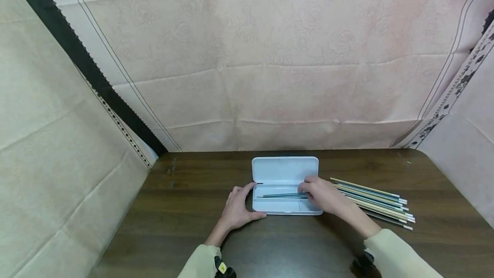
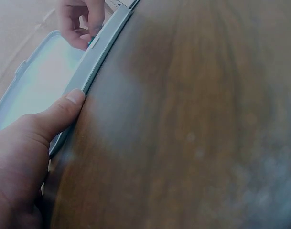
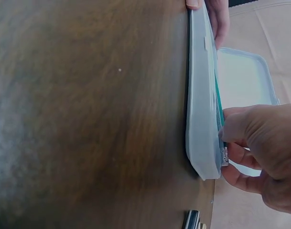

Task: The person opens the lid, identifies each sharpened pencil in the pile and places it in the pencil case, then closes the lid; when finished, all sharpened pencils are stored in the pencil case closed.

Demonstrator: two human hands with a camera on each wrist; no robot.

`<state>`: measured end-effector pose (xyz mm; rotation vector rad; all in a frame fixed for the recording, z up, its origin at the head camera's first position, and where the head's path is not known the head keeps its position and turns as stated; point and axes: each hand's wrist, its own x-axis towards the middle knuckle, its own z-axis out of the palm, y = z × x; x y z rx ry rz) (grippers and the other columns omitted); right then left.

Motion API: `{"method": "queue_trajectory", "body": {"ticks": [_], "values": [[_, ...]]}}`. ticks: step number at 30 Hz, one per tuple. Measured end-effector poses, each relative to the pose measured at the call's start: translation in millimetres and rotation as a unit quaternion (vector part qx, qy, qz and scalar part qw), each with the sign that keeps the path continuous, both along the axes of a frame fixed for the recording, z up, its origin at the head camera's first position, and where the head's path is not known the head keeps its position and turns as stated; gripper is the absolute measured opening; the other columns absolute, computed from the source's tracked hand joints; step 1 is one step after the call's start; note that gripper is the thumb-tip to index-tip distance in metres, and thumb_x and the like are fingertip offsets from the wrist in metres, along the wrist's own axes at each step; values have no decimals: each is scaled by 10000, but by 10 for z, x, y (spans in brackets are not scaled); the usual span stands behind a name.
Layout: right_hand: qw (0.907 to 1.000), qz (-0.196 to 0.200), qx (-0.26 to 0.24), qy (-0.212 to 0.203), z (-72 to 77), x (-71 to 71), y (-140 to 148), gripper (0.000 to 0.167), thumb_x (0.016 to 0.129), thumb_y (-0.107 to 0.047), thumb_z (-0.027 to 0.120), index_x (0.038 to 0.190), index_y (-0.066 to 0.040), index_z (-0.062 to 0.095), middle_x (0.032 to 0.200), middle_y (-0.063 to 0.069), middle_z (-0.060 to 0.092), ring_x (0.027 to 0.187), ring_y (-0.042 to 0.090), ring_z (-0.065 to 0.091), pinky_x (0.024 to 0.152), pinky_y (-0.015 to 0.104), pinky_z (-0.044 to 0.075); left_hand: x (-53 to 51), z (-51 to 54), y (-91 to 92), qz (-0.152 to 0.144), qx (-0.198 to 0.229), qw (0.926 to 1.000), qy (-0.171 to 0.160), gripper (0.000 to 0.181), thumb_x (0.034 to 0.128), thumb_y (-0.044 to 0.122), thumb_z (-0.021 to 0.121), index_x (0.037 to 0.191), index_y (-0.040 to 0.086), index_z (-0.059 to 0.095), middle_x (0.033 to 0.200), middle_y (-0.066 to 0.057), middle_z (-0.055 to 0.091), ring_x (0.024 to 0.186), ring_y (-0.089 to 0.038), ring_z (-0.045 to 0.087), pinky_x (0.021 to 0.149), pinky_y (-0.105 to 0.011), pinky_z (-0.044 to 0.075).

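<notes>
A light blue case [image 1: 285, 170] lies with its lid raised on the table, its lid toward the far side. Dark green pencils [image 1: 279, 195] lie in its bottom half. My left hand [image 1: 238, 211] holds the case's left end, thumb at the front edge and fingers at the back; in the left wrist view the thumb of that hand [image 2: 30, 143] presses the case wall [image 2: 95, 59]. With its fingertips my right hand [image 1: 326, 194] pinches the pencils near their right ends. In the right wrist view, the right hand [image 3: 264, 148] grips a green pencil [image 3: 218, 98] by its metal-tipped end, inside the case.
Right of the case, partly behind my right forearm, a loose bundle of yellow, green and black pencils [image 1: 376, 200] lies on the wooden table [image 1: 193, 200]. Patterned cloth [image 1: 289, 63] hangs behind the table's far edge and at both sides.
</notes>
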<state>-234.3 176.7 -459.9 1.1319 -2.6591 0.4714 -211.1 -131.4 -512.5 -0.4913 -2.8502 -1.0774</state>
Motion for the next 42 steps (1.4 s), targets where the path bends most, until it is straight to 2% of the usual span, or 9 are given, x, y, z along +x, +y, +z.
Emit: {"method": "queue_trajectory", "body": {"ticks": [13, 16, 20, 24, 27, 32, 36, 42], "values": [[9996, 117, 51, -252, -76, -66, -6, 212, 824, 60, 762, 956, -106, 762, 857, 6, 612, 725, 122, 519, 658, 295, 495, 7, -4, -7, 11, 10, 10000, -5, 940, 703, 571, 860, 1480, 213, 472, 1208, -42, 544, 1067, -215, 429, 827, -426, 382], [9996, 156, -9, -226, -55, -52, 4, 205, 824, 65, 757, 945, -101, 763, 852, -1, 612, 723, 115, 524, 660, 296, 497, 6, -8, -8, 16, 11, 10000, 14, 941, 702, 569, 861, 1480, 215, 471, 1203, -38, 544, 1061, -212, 429, 831, -423, 379], [9996, 6, -175, -200, -3, 17, 89, 193, 824, 43, 771, 964, -89, 765, 869, -14, 616, 746, 111, 529, 682, 303, 512, -1, -14, -6, 21, -8, 10000, 39, 941, 702, 570, 862, 1481, 218, 470, 1207, -37, 546, 1065, -212, 430, 836, -424, 380], [9989, -283, -318, -177, 30, 117, 306, 209, 812, 31, 791, 983, -85, 759, 910, -20, 648, 822, 158, 611, 738, 356, 546, -5, -11, -5, 5, -23, 10000, 55, 943, 701, 573, 861, 1481, 217, 469, 1214, -37, 547, 1076, -214, 430, 842, -427, 382], [9977, -461, -502, -59, 17, 197, 536, 230, 791, 59, 791, 959, -94, 752, 908, -34, 659, 827, 160, 632, 724, 370, 548, -6, -7, -6, -9, 10, 10000, 77, 948, 699, 567, 865, 1482, 208, 469, 1212, -39, 543, 1075, -215, 426, 839, -428, 382], [9929, -510, -932, 527, -47, 328, 946, 288, 720, 116, 790, 903, -100, 733, 852, -67, 636, 716, 32, 546, 600, 287, 495, -1, 4, -15, -21, 75, 9999, 95, 951, 699, 556, 869, 1482, 191, 471, 1207, -50, 537, 1071, -220, 424, 840, -433, 379], [9891, -565, -1006, 912, -115, 431, 1271, 329, 662, 123, 802, 872, -116, 714, 812, -102, 603, 690, -18, 493, 565, 231, 433, -2, 0, -13, -49, 73, 9999, 98, 952, 702, 562, 864, 1483, 182, 471, 1217, -52, 542, 1074, -220, 428, 841, -434, 382], [9851, -1090, -879, 996, -184, 607, 1676, 366, 608, 109, 836, 848, -136, 709, 795, -128, 596, 682, -34, 484, 578, 178, 394, -3, -3, -7, -52, 69, 9999, 75, 951, 705, 565, 861, 1483, 184, 470, 1225, -47, 547, 1076, -219, 428, 842, -435, 382]]}}
